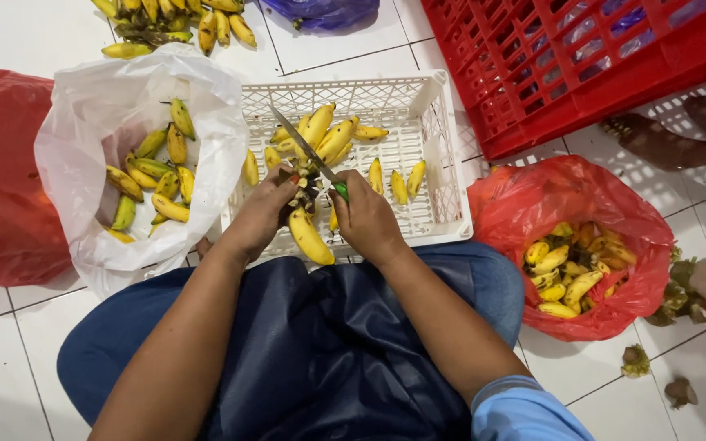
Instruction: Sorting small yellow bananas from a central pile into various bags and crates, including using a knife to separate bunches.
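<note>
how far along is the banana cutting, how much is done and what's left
Looks partly done. Loose bananas already lie in the white basket, the white bag and the red bag. In hand: the left hand grips a small bunch while the right hand holds a knife at its stem. Uncut bunches on the floor seem left.

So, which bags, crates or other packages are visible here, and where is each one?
White plastic bag: left, open, bananas inside.
Red plastic bag: right, open, bananas inside.
Second red bag: far left.
White basket: centre, perforated, rectangular.
Red crate: top right, lattice walls.
Purple bag: top edge.
No labels, signs or screens.
</note>
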